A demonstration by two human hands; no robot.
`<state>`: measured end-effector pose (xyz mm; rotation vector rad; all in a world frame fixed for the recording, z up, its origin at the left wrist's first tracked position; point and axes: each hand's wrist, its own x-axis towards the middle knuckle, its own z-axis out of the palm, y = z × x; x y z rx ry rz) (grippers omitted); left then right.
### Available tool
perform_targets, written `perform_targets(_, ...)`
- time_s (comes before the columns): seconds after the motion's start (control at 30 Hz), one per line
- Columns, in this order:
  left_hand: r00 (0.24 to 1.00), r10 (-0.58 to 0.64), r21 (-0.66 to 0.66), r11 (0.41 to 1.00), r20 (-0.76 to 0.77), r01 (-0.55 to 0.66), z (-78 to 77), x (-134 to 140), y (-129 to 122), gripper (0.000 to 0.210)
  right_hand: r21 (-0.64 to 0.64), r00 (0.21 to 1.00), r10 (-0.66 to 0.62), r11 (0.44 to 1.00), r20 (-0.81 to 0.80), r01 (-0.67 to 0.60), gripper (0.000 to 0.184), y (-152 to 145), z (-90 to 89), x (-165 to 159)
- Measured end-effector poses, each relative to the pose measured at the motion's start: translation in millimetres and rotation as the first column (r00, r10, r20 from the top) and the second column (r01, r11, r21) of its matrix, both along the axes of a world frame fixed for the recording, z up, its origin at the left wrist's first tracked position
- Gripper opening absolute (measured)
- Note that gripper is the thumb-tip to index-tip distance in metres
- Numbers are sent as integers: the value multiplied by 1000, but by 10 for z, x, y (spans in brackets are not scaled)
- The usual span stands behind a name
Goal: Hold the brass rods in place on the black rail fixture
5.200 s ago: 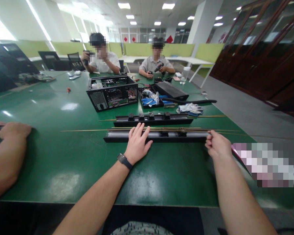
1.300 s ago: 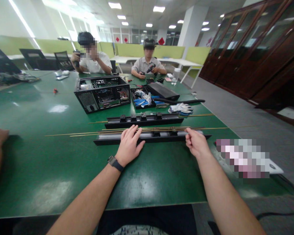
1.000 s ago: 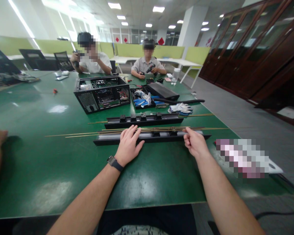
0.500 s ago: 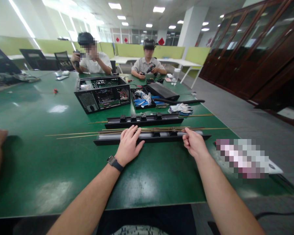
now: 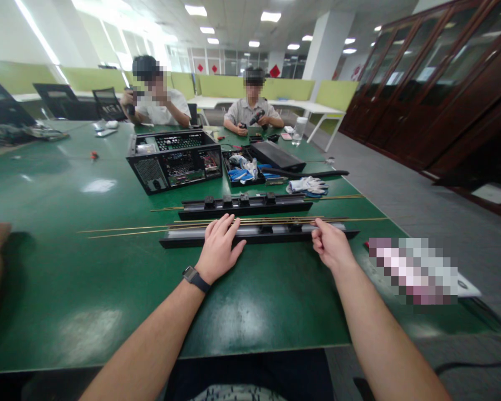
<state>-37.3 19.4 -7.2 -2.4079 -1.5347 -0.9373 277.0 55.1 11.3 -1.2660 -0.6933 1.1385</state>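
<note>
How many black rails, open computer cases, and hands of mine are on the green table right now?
Black rails: 2, near rail, far rail
Open computer cases: 1, computer case
Own hands: 2, left hand, right hand
Total: 5

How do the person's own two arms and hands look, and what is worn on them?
Both forearms are bare, with no sleeves and no gloves. The left hand has a dark watch with a black strap on its wrist. The right hand wears nothing.
</note>
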Motion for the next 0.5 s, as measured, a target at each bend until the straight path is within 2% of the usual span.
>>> perform_targets(0.2,1000,0,6,1000,0,0,13,4,-3,54,-17,995,96,995,18,-96,31,-18,7,-37)
perform_targets(0.4,1000,1,1,1000,1,-1,12,6,-6,54,0,1000,-10,1000,2,10,25,-2,9,-4)
perform_targets(0.5,1000,5,1,1000,2,-5,15,6,-8,54,6,1000,9,1000,3,-9,23,-9,7,-3)
